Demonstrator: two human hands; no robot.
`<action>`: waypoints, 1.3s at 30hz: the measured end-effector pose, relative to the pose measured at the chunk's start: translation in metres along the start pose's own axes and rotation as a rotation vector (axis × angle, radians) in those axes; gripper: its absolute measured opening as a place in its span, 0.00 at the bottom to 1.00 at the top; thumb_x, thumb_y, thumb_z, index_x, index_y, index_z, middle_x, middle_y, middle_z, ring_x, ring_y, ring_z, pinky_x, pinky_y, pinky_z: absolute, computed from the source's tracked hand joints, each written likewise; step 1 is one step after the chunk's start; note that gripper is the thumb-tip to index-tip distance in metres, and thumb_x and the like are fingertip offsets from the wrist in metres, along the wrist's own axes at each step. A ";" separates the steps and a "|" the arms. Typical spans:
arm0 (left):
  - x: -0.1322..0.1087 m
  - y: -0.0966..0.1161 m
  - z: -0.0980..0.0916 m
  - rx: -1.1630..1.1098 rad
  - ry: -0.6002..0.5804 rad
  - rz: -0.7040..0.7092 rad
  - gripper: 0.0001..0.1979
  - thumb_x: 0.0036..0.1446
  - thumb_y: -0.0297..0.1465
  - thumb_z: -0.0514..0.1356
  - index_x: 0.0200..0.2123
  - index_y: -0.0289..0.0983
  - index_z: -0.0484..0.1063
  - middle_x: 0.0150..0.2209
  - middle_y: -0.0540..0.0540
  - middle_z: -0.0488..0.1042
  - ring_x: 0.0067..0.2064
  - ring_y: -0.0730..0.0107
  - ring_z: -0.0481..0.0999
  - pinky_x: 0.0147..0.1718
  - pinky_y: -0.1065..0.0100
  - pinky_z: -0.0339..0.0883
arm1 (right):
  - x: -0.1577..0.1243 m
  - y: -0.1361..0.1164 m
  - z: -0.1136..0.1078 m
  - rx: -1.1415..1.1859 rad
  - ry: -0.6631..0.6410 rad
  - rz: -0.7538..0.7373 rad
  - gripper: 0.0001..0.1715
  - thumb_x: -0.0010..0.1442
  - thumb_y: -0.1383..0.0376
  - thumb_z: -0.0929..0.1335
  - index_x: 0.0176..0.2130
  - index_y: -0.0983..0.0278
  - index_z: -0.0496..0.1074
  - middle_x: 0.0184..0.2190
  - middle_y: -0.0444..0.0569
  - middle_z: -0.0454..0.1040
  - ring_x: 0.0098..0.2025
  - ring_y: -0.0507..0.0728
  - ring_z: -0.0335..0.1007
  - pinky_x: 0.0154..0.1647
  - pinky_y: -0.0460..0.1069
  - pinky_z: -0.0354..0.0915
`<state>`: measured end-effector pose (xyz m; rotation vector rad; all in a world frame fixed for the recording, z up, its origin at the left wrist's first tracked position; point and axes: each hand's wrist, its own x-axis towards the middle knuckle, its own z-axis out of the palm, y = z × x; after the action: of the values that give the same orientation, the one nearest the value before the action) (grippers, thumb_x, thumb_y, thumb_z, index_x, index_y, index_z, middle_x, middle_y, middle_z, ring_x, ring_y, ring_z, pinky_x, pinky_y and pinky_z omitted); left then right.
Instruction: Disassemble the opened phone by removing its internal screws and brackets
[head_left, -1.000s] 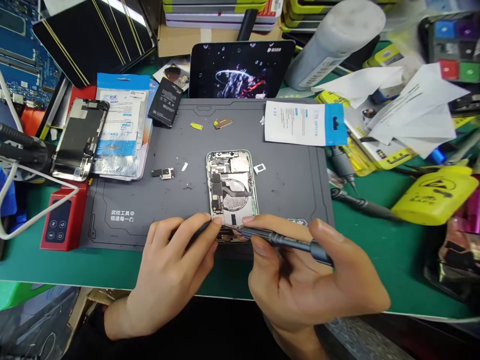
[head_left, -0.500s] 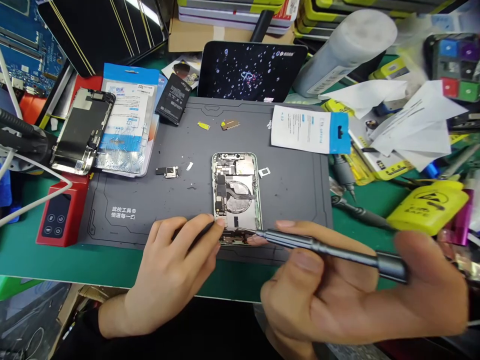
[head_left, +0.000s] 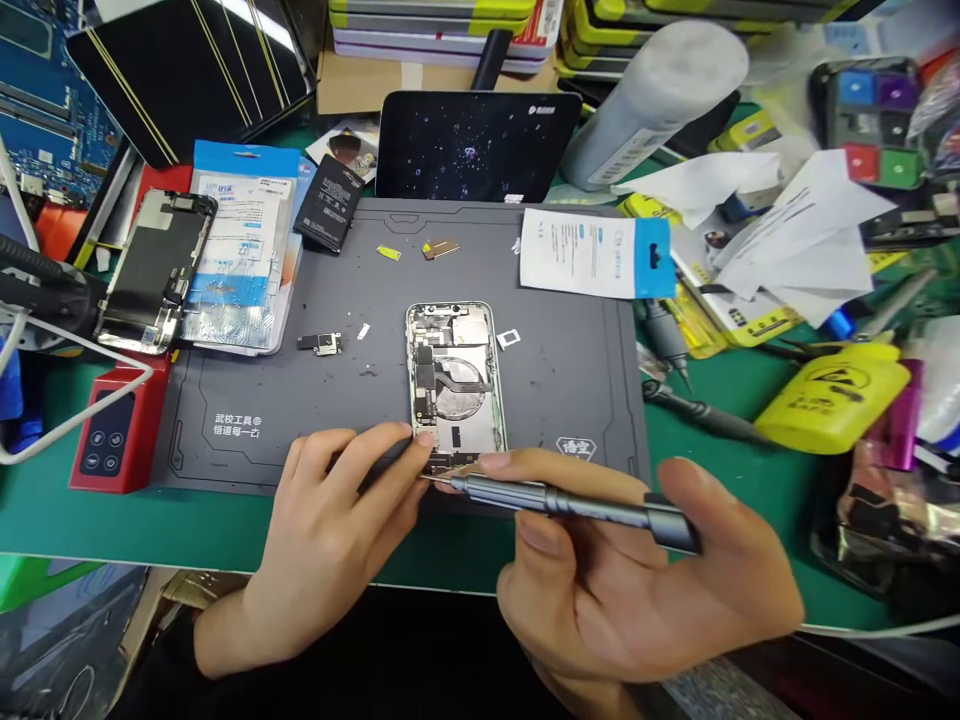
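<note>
An opened smartphone [head_left: 457,385] lies on the grey work mat, its circuit board, round coil and ribbon cable exposed. My left hand [head_left: 337,520] is closed on a dark slim tool [head_left: 384,468] and rests against the phone's lower left corner; most of that tool is hidden. My right hand [head_left: 637,580] grips a grey precision screwdriver [head_left: 562,502], held nearly level with its cap against the hand. The thin bit points left at the phone's bottom edge, by my left fingertips. Whether the bit touches a screw I cannot tell.
On the mat [head_left: 570,370] lie a SIM tray [head_left: 508,339], a small metal part [head_left: 321,343] and a black battery [head_left: 330,203]. A detached screen [head_left: 159,270] leans at left. Behind stands a tablet [head_left: 476,150]; a yellow bottle [head_left: 832,400] is at right.
The screwdriver in my right hand has moved left, its tip from the phone's lower right to its lower left. The whole view has shifted slightly; my left hand keeps its hold.
</note>
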<state>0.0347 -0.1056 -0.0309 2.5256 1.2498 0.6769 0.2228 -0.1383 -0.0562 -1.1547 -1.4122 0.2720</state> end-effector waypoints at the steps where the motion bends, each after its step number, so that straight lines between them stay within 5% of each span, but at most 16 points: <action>1: 0.000 0.000 0.000 0.003 -0.002 -0.001 0.17 0.73 0.25 0.63 0.63 0.37 0.76 0.58 0.45 0.81 0.50 0.59 0.72 0.49 0.57 0.66 | 0.002 -0.001 0.001 0.004 0.007 -0.030 0.46 0.63 0.78 0.74 0.74 0.59 0.62 0.46 0.49 0.84 0.40 0.57 0.86 0.36 0.51 0.85; 39: -0.001 -0.002 0.001 0.007 0.010 0.015 0.16 0.74 0.25 0.62 0.61 0.37 0.76 0.58 0.45 0.81 0.50 0.59 0.71 0.48 0.57 0.65 | 0.006 -0.003 0.009 0.192 -0.006 -0.005 0.46 0.62 0.83 0.69 0.73 0.62 0.62 0.48 0.50 0.83 0.43 0.56 0.85 0.42 0.55 0.88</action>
<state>0.0335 -0.1047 -0.0333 2.5430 1.2397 0.6905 0.2156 -0.1309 -0.0521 -0.9937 -1.3627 0.3994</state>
